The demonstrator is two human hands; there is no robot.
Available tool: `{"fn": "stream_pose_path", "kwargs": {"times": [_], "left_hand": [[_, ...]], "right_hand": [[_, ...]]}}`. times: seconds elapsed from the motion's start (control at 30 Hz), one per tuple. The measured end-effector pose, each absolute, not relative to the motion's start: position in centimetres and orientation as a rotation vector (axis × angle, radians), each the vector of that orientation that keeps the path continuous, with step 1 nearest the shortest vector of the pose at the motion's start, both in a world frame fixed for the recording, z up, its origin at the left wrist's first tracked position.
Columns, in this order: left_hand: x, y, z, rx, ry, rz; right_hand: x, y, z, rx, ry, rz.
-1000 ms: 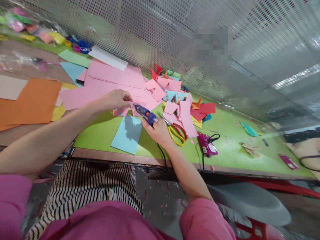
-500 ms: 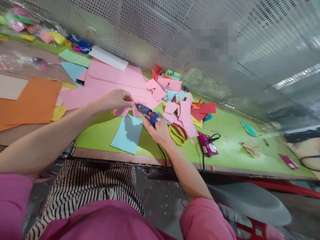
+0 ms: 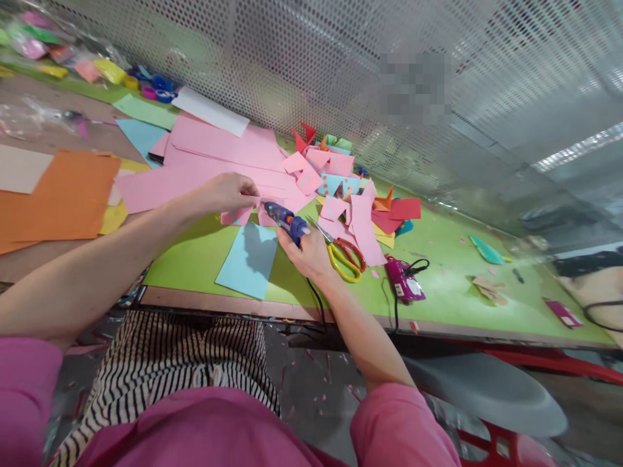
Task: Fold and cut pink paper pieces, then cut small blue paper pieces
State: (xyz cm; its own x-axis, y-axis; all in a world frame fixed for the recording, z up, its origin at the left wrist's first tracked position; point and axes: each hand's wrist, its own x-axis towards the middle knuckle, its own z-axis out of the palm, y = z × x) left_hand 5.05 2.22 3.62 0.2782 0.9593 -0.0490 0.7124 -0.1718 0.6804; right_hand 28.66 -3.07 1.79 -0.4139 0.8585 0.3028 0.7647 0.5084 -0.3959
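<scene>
Green tabletop (image 3: 452, 295), glue gun (image 3: 286, 220) (right hand (image 3: 310, 251)).

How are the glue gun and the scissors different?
The glue gun is held in the right hand, while the scissors lie on the green tabletop. The glue gun is mostly bluish purple; the scissors have one red and one yellow handle. Both point forward and left.

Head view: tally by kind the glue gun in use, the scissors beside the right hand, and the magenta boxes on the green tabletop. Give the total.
Glue gun: 1
Scissors: 1
Magenta boxes: 2
Total: 4
</scene>
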Motion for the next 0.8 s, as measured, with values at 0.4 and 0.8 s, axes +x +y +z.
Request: {"fn": "stream_pose_path", "kwargs": {"times": [0.4, 0.8], "left_hand": [[5.17, 1.92, 3.82, 1.944, 1.501, 0.538], [5.18, 1.87, 4.3, 1.953, 1.491, 0.468]], "right_hand": [[28.68, -2.98, 1.68, -1.303, -2.271, 0.28], [28.65, -3.12, 1.88, -1.312, -2.265, 0.275]]}}
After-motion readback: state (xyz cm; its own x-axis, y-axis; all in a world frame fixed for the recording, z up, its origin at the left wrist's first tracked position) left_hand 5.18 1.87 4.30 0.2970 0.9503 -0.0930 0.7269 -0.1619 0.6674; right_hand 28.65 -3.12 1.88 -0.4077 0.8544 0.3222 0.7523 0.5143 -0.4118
